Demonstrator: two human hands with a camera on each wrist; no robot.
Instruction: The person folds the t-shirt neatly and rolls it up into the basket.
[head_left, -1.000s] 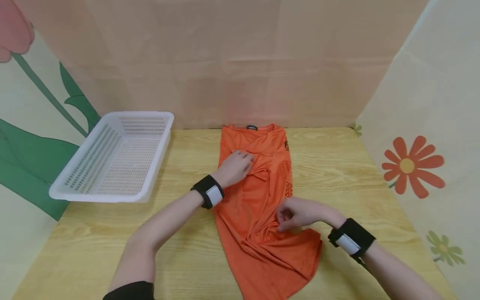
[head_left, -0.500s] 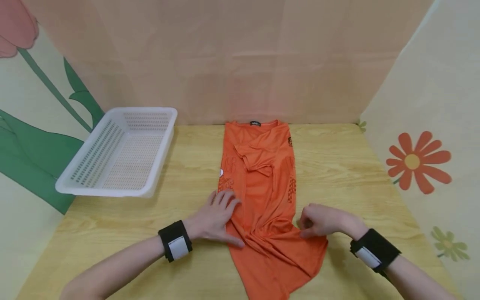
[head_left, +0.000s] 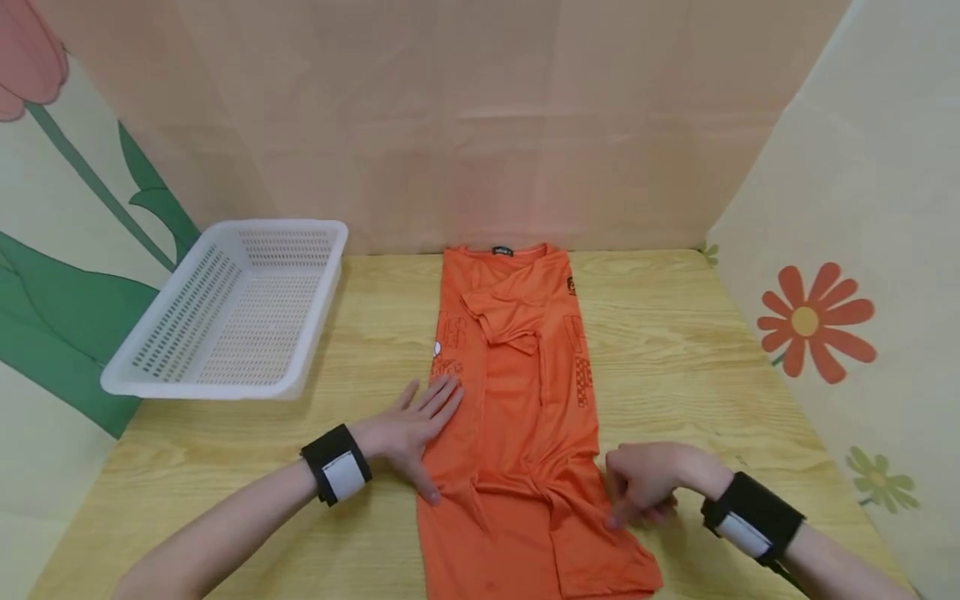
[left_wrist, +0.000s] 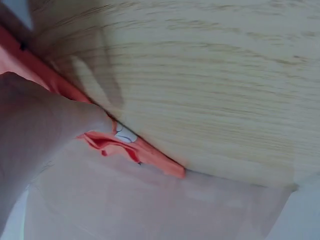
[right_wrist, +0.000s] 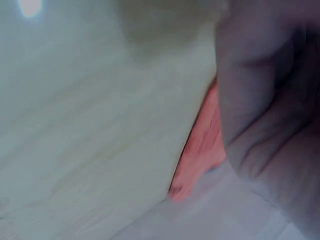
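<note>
we should steady the orange shirt (head_left: 510, 400) under our spread left hand (head_left: 408, 429), gently tugging the edge our right hand (head_left: 652, 479) pinches.

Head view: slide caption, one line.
Left hand and right hand at opposite edges of an orange shirt, white basket to the left.

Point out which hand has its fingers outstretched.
The left hand, nearer the white basket: its fingers stretch onto the orange shirt, while the right hand has its fingers curled at the shirt's other edge.
</note>
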